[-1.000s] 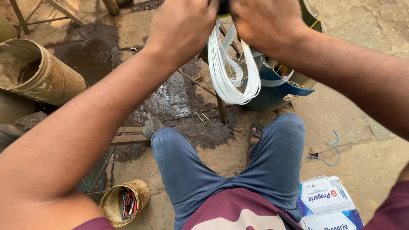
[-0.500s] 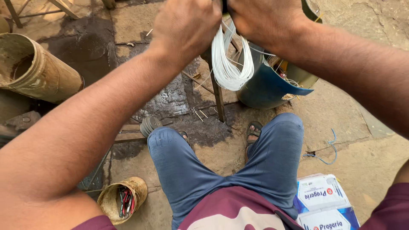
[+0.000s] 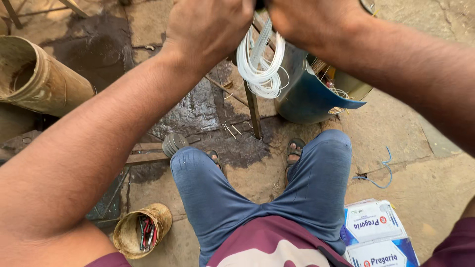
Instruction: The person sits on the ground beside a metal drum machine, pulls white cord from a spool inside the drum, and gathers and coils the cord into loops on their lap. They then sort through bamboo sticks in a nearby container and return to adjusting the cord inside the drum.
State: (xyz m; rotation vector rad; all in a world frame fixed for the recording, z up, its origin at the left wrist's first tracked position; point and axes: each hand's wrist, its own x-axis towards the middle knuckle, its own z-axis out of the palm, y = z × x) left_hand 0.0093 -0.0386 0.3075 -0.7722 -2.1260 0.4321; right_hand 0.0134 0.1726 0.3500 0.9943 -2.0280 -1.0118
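A bundle of thin white wire loops (image 3: 260, 66) hangs from between my two hands at the top of the view. My left hand (image 3: 210, 29) is closed at the upper left end of the bundle. Just to its right, my right hand (image 3: 309, 20) is closed on the top of the same bundle. The loops dangle in front of a thin metal rod (image 3: 254, 116) that stands upright on the ground. What the fingers hold above the frame's top edge is hidden.
A blue metal drum (image 3: 307, 99) with wire scraps inside stands right of the rod. A rusty cylinder (image 3: 42, 79) lies at left. A small tin with red-handled tools (image 3: 141, 232) sits lower left, white-and-blue cartons (image 3: 373, 232) lower right, my knees between.
The wire bundle has been drawn up and tightened: the loops hang shorter and more bunched than a second ago. Both hands stay closed on it at the top.
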